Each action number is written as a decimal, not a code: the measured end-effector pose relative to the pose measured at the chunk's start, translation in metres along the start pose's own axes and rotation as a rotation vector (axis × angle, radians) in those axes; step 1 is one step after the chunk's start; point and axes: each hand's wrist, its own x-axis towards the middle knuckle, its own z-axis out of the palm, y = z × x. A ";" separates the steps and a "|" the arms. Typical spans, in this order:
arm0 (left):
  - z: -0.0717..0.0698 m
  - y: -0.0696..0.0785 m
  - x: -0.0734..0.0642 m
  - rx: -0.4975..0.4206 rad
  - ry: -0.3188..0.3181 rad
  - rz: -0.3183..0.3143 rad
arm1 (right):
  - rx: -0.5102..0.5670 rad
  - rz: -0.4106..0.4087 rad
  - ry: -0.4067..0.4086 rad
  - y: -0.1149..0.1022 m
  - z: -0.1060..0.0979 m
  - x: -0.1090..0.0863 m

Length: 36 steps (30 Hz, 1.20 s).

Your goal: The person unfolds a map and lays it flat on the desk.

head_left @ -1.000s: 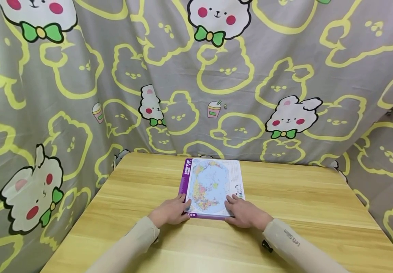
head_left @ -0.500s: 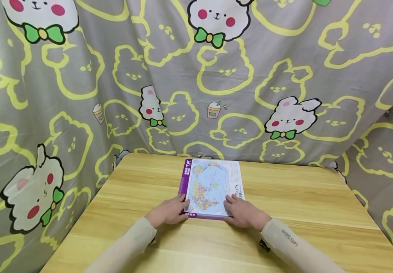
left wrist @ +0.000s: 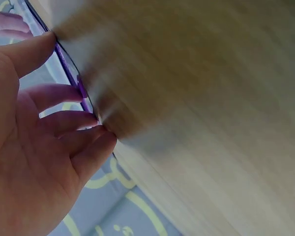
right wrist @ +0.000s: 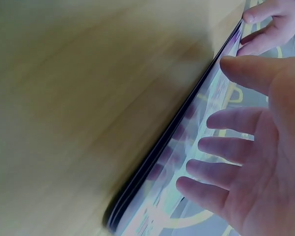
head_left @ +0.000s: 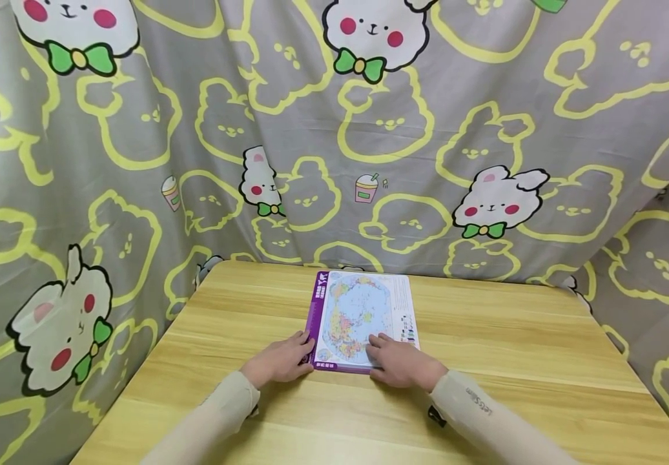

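A flat, glossy world map board (head_left: 363, 310) with a purple border lies on the wooden table (head_left: 514, 342), its writing turned sideways. In the right wrist view its dark edge (right wrist: 162, 140) shows as thin stacked layers. My left hand (head_left: 282, 358) is at the board's near left corner; in the left wrist view the fingertips (left wrist: 105, 137) reach the tabletop alongside its edge, thumb near the front edge. My right hand (head_left: 401, 361) lies over the near right part of the map with fairly straight fingers (right wrist: 221, 147), mirrored in the shiny surface, the thumb at the front edge.
Behind the table and at both sides hangs a grey curtain (head_left: 311, 123) printed with yellow outlines and white cartoon animals. The table's far edge meets the curtain just behind the board. Light sleeves (head_left: 212, 413) cover both forearms.
My right hand has slid left, further over the map, uncovering more of its right margin. My left hand has drawn slightly left, showing the near left corner. The board stays nearly in place.
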 end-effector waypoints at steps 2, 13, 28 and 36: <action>0.002 -0.001 0.000 0.013 -0.002 -0.003 | -0.002 -0.015 0.001 -0.004 -0.001 0.004; -0.001 0.001 0.001 0.047 -0.007 -0.001 | -0.043 -0.123 0.030 -0.016 0.004 0.028; 0.002 0.002 0.001 0.069 0.000 0.004 | -0.107 -0.234 0.086 -0.032 0.002 0.057; -0.001 0.001 0.001 0.065 -0.010 0.006 | -0.155 -0.237 0.076 -0.034 0.003 0.065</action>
